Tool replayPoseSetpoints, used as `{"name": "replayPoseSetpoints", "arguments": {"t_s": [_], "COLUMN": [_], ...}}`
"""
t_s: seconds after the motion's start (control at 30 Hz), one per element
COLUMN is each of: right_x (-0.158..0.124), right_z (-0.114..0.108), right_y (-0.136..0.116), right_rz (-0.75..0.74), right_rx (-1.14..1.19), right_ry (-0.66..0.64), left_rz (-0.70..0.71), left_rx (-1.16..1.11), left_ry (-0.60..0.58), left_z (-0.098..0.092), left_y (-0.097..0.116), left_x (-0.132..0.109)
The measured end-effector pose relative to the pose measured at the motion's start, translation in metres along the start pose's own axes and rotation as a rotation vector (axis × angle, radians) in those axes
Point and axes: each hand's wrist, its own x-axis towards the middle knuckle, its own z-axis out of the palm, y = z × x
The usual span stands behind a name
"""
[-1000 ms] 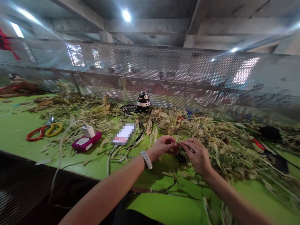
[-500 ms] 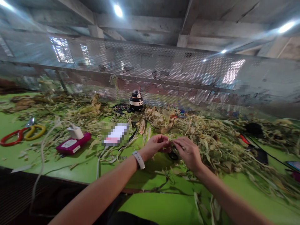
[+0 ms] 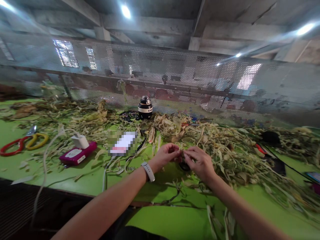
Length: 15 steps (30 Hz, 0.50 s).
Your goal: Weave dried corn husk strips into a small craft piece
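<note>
My left hand (image 3: 166, 155), with a white band on its wrist, and my right hand (image 3: 200, 163) meet fingertip to fingertip above the green table (image 3: 162, 220). Both pinch a small greenish strip of dried plant matter (image 3: 183, 152) between them; what it is exactly is too small to tell. A dark round object (image 3: 185, 166) lies on the table just under the fingers. A heap of dried leaf strips (image 3: 225, 150) spreads behind and to the right of my hands.
A blurred phone (image 3: 122, 143) lies left of my hands, then a magenta pack (image 3: 75, 156) with a white charger (image 3: 80, 141) and cable. Red and yellow scissors (image 3: 22, 143) lie far left. A black jar (image 3: 145, 107) stands by the perforated metal screen (image 3: 175, 76).
The view swung right a second ago, then held. My fingertips have closed in slightly on the strip; the hands stay in the same spot.
</note>
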Motion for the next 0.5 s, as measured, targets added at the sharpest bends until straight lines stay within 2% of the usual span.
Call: {"name": "replayPoseSetpoints", "arguments": {"t_s": [0.17,0.33,0.5], "right_x": [0.003,0.006,0.007], "right_z": [0.002,0.003,0.005], "right_y": [0.008,0.016,0.016], "right_rz": [0.209,0.526,0.679], "right_rx": [0.343,0.679,0.773], "right_ry": [0.003,-0.094,-0.064], "left_rz": [0.081,0.159,0.262], "left_rx": [0.138,0.254,0.373], "left_ry": [-0.04,-0.091,-0.074], "left_z": [-0.001,-0.001,0.0], "left_y": [-0.002,-0.001,0.0], "left_x": [0.003,0.001,0.0]}}
